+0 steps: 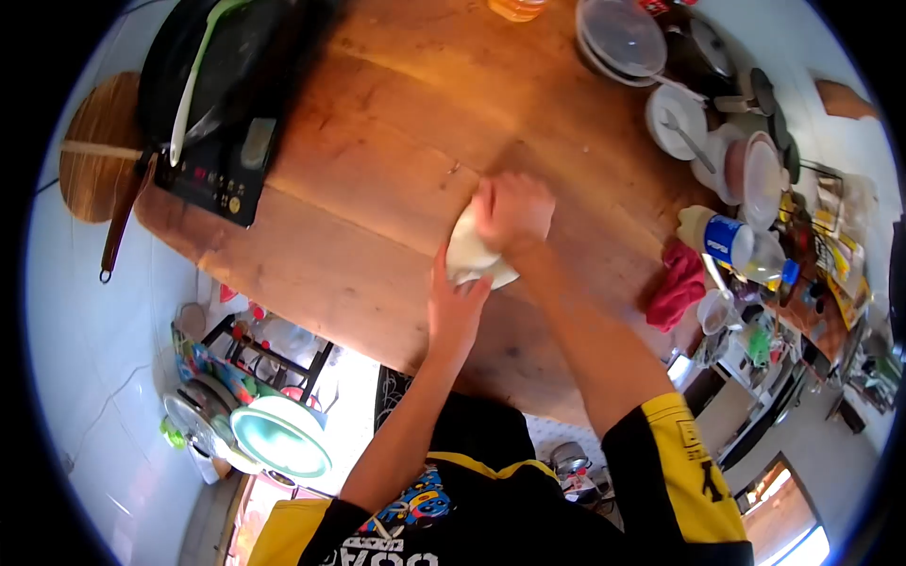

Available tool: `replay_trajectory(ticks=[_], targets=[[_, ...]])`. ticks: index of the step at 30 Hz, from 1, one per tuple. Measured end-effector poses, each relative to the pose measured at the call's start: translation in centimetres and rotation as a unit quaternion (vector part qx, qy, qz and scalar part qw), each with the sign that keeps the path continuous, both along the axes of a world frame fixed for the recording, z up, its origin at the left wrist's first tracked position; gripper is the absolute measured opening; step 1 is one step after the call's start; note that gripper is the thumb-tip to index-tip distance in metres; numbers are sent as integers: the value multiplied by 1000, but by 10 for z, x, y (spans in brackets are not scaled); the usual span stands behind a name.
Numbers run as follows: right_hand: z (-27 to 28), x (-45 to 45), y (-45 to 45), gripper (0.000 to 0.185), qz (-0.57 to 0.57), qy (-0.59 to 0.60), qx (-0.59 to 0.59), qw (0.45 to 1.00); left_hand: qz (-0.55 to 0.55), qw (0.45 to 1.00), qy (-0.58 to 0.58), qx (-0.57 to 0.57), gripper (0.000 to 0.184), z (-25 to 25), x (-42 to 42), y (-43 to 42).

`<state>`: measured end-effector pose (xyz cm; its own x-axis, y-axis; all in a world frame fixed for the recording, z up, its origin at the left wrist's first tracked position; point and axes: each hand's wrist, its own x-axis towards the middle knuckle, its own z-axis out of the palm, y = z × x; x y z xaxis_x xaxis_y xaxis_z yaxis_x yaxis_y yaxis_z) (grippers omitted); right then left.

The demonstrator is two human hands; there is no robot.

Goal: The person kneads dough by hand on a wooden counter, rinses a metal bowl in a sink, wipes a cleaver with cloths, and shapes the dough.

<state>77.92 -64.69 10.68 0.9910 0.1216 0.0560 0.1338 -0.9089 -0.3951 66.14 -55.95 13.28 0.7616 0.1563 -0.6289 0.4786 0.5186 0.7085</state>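
A pale lump of dough [469,250] lies on the wooden table [359,179], near the middle of the head view. My right hand [514,209] presses on its upper right part with the fingers curled over, and is slightly blurred. At the dough's lower left edge is my left hand [457,304], its thumb and fingers spread apart around the side and touching it. The dough's underside and the part beneath my right hand are hidden.
A black pan [236,71] with a green-and-white utensil sits on an induction cooker [217,184] at the upper left. Along the right side are plastic bowls [623,38], a Pepsi bottle [725,238] and a red cloth [677,285].
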Motion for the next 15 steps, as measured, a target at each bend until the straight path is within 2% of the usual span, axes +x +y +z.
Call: replay_trajectory(ticks=[1,2,3,5,6,7,8,9,10,11,12,14,15], targets=[[7,18,4,34,-19,82,-29,996,-51,996,60,51,60,1,9,-1],[12,21,3,34,-43,162,-61,984,-22,995,64,76,54,-1,11,-10],[14,19,2,34,-47,160,-63,984,7,997,59,52,53,-6,14,-12],[21,17,7,38,-132,205,-63,968,43,998,41,26,52,1,13,-8],[23,9,4,38,-127,194,-62,971,-46,986,51,150,50,10,16,2],[26,-7,-2,42,-192,248,-19,949,-135,951,62,272,48,20,17,10],[29,-25,-8,46,-260,303,24,917,-136,951,56,270,48,26,12,13],[31,-40,-10,46,-265,297,22,917,-203,911,-3,360,50,31,6,15],[32,-49,-11,48,-233,229,-30,945,-261,855,-64,444,52,35,2,13],[33,-50,-12,49,-198,160,-83,964,-274,825,-79,487,54,39,-2,6],[52,-41,-3,49,-199,159,-85,963,-273,826,-81,485,54,37,-2,-2],[82,-23,14,48,-247,309,77,915,-278,731,-149,606,60,34,-1,-16],[72,-31,11,48,-249,316,75,912,-273,797,-96,530,60,36,-2,-19]])
